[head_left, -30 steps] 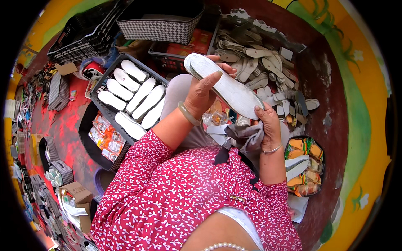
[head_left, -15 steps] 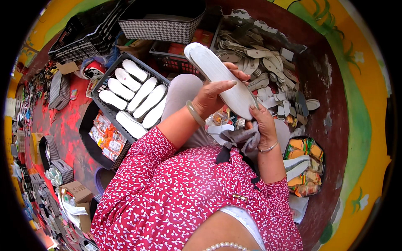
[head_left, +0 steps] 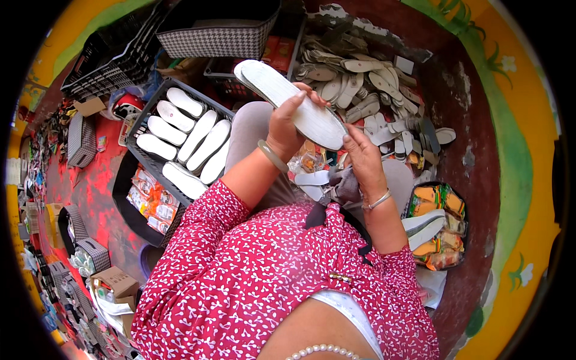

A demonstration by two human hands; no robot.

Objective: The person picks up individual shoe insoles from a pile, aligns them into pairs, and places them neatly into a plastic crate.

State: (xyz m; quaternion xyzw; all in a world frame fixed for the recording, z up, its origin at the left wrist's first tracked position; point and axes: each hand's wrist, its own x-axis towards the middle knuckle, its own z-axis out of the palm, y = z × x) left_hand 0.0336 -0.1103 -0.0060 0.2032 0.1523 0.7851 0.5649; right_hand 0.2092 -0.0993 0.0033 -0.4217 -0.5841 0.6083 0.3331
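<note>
My left hand [head_left: 287,123] is closed round the middle of a pair of white insoles [head_left: 303,111], stacked one on the other and tilted, with their far end up to the left. At the lower right end of the insoles, the fingertips of my right hand [head_left: 365,161] pinch their edge. A grey cloth [head_left: 347,186] hangs just beneath my right hand; whether its fingers also hold it cannot be seen. To the left, a dark crate [head_left: 139,123] holds several white insoles [head_left: 201,135] laid in rows. A large heap of loose insoles [head_left: 360,84] lies beyond my hands.
A houndstooth-patterned bin [head_left: 219,41] and a black crate [head_left: 108,72] stand at the back. A dark box with orange-and-white packets [head_left: 153,201] sits left of my lap. Yellow-orange packages [head_left: 441,225] lie right, with insoles [head_left: 423,228] beside them. A dark red wall [head_left: 471,180] curves round the right.
Both hands have shifted left with the insoles, which now lie flatter. My right hand's fingertips have moved up along the insoles' lower end, and the grey cloth hangs a little further left.
</note>
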